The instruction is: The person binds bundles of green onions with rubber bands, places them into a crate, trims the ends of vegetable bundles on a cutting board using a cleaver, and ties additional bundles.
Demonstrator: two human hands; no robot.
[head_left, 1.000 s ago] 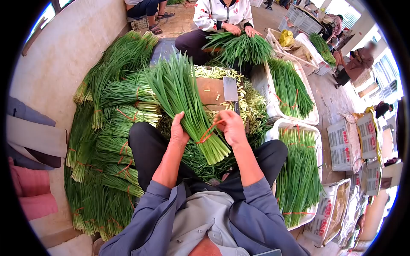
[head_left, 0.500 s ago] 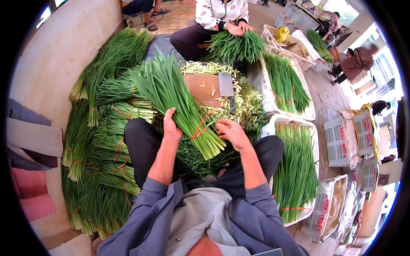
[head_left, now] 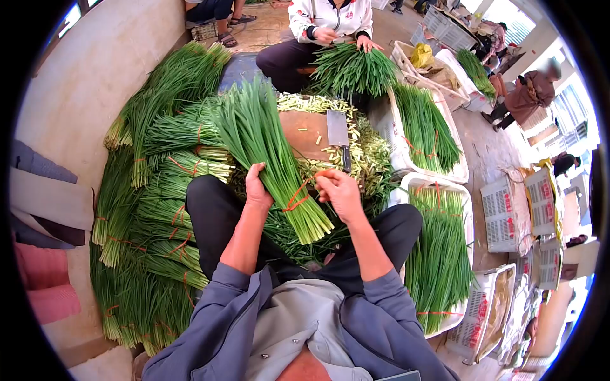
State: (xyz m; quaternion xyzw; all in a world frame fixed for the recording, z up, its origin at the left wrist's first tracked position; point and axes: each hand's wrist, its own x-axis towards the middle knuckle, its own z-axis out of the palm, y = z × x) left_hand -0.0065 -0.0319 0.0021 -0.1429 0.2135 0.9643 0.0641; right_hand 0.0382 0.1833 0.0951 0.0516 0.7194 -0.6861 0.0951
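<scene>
A thick bundle of long green stalks (head_left: 267,149) slants across the middle, its pale cut ends low over my lap. My left hand (head_left: 258,187) grips its left side. Around its lower part runs a red tie (head_left: 296,198). My right hand (head_left: 340,192), fingers pinched together, holds the loose end of that tie just right of the bundle. Beyond lies a wooden board (head_left: 305,134) with a cleaver (head_left: 337,129) on it, cut pale pieces scattered around.
Tied bundles (head_left: 171,203) are piled on the left by the wall. White crates (head_left: 469,209) of stalks stand on the right. Opposite, a person (head_left: 330,25) in a white jacket handles another bunch (head_left: 356,68). More crates and people are at far right.
A green leaf that was at my right hand is no longer there, and its fingers now pinch the red tie's end. The person opposite has raised one hand off their bunch.
</scene>
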